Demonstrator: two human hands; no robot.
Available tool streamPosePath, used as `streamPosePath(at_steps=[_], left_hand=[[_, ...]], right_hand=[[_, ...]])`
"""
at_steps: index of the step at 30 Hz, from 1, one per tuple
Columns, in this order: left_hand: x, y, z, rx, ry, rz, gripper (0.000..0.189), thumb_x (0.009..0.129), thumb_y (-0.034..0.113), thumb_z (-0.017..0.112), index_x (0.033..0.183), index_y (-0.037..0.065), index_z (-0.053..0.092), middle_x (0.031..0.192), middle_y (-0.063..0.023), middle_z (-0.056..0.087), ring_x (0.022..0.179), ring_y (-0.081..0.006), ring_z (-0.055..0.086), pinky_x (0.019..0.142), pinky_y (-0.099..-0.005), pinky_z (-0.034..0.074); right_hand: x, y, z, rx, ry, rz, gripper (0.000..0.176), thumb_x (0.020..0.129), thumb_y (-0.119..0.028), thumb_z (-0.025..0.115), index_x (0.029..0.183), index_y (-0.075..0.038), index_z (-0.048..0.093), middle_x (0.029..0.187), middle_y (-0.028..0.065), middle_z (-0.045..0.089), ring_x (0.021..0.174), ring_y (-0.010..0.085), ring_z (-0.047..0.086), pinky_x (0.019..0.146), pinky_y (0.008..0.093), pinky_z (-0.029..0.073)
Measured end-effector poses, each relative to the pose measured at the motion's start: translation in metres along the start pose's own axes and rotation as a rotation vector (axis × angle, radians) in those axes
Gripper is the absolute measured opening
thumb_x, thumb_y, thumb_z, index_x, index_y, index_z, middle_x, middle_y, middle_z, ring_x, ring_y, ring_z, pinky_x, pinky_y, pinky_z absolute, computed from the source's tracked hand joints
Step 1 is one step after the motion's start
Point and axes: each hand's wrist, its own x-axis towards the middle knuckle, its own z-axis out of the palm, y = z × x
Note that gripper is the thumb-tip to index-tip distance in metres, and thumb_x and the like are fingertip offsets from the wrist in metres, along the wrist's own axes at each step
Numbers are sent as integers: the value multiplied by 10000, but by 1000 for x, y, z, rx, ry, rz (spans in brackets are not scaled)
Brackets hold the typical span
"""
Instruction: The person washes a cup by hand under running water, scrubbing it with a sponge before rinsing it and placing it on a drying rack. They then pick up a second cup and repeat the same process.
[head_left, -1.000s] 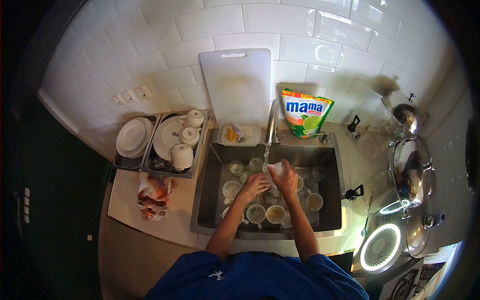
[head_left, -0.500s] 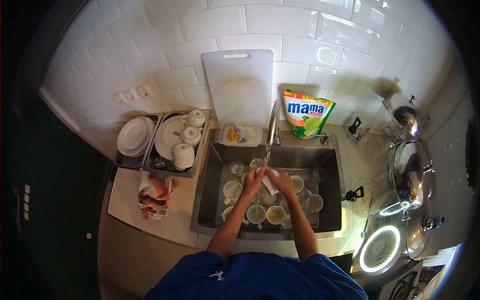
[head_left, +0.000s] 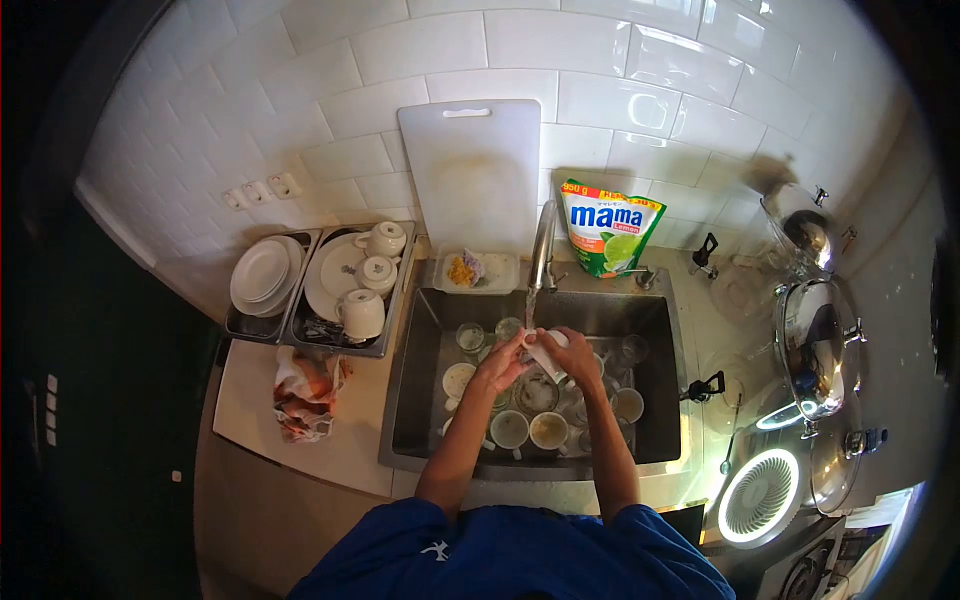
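Note:
Under the running tap (head_left: 541, 250), both my hands are on a smooth white piece of crockery (head_left: 546, 352), much of it covered by fingers. My right hand (head_left: 576, 352) wraps round its right side. On the other side my left hand (head_left: 502, 364) holds its upper left end with the fingertips, palm turned partly inward. Beneath them in the steel sink (head_left: 400, 425) stand several cups and glasses, among them a white mug (head_left: 509, 430) and a mug with brownish liquid (head_left: 548, 431). A glass bowl (head_left: 537, 392) sits just below my hands.
Left of the sink, metal trays hold plates (head_left: 262, 270) and white cups (head_left: 362, 312), with a crumpled cloth (head_left: 308, 393) in front. A sponge box (head_left: 478, 271), cutting board (head_left: 470, 180) and soap pouch (head_left: 612, 228) stand behind. Pot lids (head_left: 815, 345) and a lit fan (head_left: 760, 497) are at right.
My hands have turned the white piece under the water, and its visible part has shifted up. My left hand has opened out a little, showing more palm. The camera view has shifted slightly.

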Motion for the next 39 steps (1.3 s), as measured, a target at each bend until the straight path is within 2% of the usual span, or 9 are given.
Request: streamPosePath(at_steps=[8,14,17,18,23,27,28,32,39], left_hand=[[-10,14,7,140,150,23,181,801,164,616,948,64,584,969,-72,572,940,-186,539,872,-438,418],[-35,25,7,553,441,65,196,798,233,616,930,88,595,958,-34,598,956,-169,557,814,-390,423],[-45,28,-8,658,397,103,251,797,284,613,941,79,591,955,-23,602,904,-155,577,778,-327,427],[-46,29,-13,650,385,108,265,796,295,612,947,79,589,954,-21,603,890,-153,582,769,-317,428],[-58,33,-17,663,382,113,284,815,321,584,969,82,583,941,-5,606,848,-142,593,733,-286,431],[-69,34,-7,750,216,-31,388,824,398,554,1060,92,530,1040,-12,561,931,-145,556,713,-299,432],[-73,34,-4,736,133,-34,506,794,510,537,1067,85,507,1016,-56,535,917,-184,543,757,-386,448],[-97,41,18,727,68,-241,673,777,585,489,1188,62,383,1147,-154,442,1038,-282,498,860,-477,420],[-132,36,7,352,-8,-103,676,795,384,584,1296,69,258,1187,-98,411,968,-232,541,748,-359,494]], right_hand=[[-6,3,-6,-84,28,21,549,708,-527,588,961,-40,620,867,199,623,845,314,608,741,369,462],[-7,15,2,-1,-72,-23,492,758,-461,577,975,-21,617,902,185,620,860,269,601,764,325,442],[6,42,7,156,-125,8,576,716,-546,570,960,-26,620,893,214,615,863,348,595,743,383,460],[-3,36,4,-26,16,-47,569,718,-538,571,958,-24,622,872,218,616,858,354,594,741,393,458],[-31,1,-17,-206,33,-39,506,725,-475,598,939,-16,623,867,218,615,868,351,591,739,391,458],[-47,-4,-13,-187,25,-104,469,730,-439,610,928,-13,620,838,212,618,836,339,604,712,380,467],[-53,-9,-11,-190,23,-134,450,726,-418,626,946,-26,616,835,201,621,829,315,611,708,367,470],[-70,-38,-2,-52,-88,-216,448,704,-334,678,987,0,585,861,196,621,843,295,612,726,365,471],[-85,-73,29,-117,-180,-778,575,633,-267,740,1103,-49,492,1051,187,523,960,344,521,811,397,430]])
